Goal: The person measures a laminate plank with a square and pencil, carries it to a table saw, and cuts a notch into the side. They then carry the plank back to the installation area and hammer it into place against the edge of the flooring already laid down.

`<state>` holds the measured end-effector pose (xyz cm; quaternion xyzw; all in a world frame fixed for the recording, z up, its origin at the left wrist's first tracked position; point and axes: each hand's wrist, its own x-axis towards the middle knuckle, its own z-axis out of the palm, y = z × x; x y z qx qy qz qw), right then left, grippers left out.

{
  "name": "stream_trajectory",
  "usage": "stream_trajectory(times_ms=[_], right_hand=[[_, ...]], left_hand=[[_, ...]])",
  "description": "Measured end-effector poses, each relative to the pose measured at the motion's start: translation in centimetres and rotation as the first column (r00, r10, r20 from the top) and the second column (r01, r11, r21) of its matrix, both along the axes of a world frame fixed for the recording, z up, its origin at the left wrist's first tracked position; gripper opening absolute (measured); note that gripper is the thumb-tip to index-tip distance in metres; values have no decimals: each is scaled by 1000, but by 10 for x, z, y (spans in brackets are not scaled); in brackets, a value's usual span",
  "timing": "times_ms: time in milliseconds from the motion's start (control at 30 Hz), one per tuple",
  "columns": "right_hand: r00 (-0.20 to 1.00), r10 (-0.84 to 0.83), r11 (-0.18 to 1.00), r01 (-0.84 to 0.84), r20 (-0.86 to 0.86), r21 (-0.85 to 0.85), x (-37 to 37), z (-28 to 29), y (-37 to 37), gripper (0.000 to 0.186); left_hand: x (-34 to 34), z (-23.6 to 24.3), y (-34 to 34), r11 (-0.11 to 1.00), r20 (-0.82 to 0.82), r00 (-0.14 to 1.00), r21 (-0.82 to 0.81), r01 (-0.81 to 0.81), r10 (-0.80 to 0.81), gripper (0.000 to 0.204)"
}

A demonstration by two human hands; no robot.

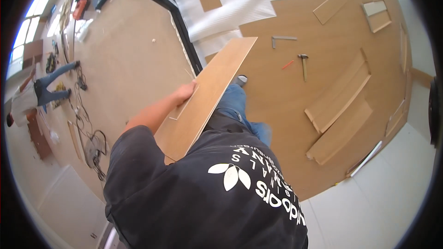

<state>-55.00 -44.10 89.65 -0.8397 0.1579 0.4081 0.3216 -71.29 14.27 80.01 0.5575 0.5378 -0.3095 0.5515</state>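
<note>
My left hand [186, 93] is closed around the near-left edge of long wood-look floorboards [219, 76]. They slant across the front of my body, with their far end above my foot. At least two pieces seem to overlap, as a second edge shows beside my fingers. My right hand is out of sight, and my torso and the boards cover where it could be. Beyond the boards, a hammer [304, 68], a red pencil-like stick [288, 65] and a metal square [282, 39] lie on the laid wood floor [277, 97].
White underlay [258, 7] borders the stepped edge of the laid boards. A black frame [187, 41] divides off the bare floor at left, where cables [85, 124] and another person [39, 87] are. Opened cardboard wrappings [341, 92] lie at right, near an open box [381, 20].
</note>
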Motion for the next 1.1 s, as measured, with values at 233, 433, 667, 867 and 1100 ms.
stream_trajectory(times_ms=[233, 433, 667, 867, 1100], right_hand=[[981, 113, 992, -103, -157, 71, 139, 3, -61, 47], [588, 739, 665, -713, -329, 220, 265, -60, -53, 54], [141, 984, 133, -988, -112, -80, 397, -241, 12, 43], [268, 955, 294, -909, 127, -294, 441, -438, 46, 40], [192, 852, 444, -758, 488, -477, 515, -586, 133, 42]], left_hand=[[-13, 12, -75, 970, 8, 984, 163, -178, 179, 69], [-94, -31, -193, 709, 72, 824, 470, -525, 563, 64], [-136, -192, -295, 404, -39, 582, 758, -512, 812, 68], [-171, -396, -299, 323, -53, 432, 746, -583, 901, 76], [-202, -629, -289, 186, 39, 333, 767, -614, 942, 77]])
